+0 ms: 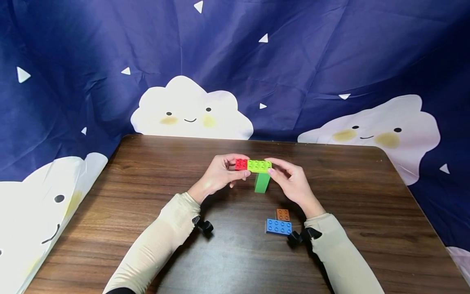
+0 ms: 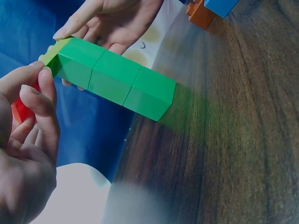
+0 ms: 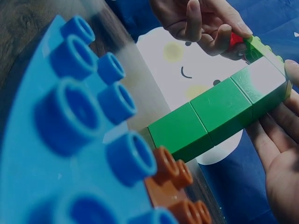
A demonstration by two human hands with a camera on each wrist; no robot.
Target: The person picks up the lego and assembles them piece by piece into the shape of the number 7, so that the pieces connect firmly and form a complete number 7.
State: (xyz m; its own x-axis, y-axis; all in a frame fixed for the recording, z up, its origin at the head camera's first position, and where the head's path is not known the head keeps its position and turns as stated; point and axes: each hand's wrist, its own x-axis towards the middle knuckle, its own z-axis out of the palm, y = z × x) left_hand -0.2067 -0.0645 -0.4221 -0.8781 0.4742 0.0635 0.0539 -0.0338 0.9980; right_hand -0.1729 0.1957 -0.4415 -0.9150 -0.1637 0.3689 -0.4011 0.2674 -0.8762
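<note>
Three green bricks (image 2: 110, 77) form an upright stack on the table, with a longer lime green brick (image 1: 259, 165) on top that juts out to the left. A small red brick (image 1: 240, 164) sits against the lime brick's left end, its studs level with the lime ones. Thumb and fingers of my left hand (image 1: 219, 173) pinch the red brick near that joint and partly hide it. My right hand (image 1: 292, 181) pinches the lime brick's right end between thumb and index finger. In the right wrist view, the other right fingers (image 3: 275, 128) extend beside the stack.
Nearer than the stack, by my right wrist, lie a blue brick (image 1: 279, 227) and, touching or just behind it, a smaller orange brick (image 1: 282, 214). The brown wooden table (image 1: 147, 175) ends at a dark blue cloth (image 1: 293, 73) with clouds. Each wrist carries a small black camera.
</note>
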